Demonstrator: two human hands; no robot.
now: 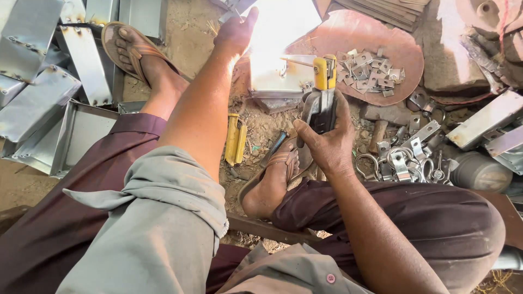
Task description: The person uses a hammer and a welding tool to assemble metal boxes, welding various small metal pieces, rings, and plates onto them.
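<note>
My right hand [329, 142] grips a welding electrode holder [321, 103] with a yellow and dark head, a thin rod sticking out to the left toward a bright welding glare. The glare sits on a small sheet-metal box [275, 81] on the ground. My left hand [237, 30] reaches forward over the far edge of that box, fingers spread on or just above a metal piece; the glare hides the contact. My sandalled feet [136, 51] rest on the dirt either side.
Folded sheet-metal boxes [38, 98] are stacked at the left. A rusty round plate [403, 68] carries several small metal brackets. Loose hasps and rings [403, 160] lie at the right. A yellow tool part [236, 139] lies on the dirt.
</note>
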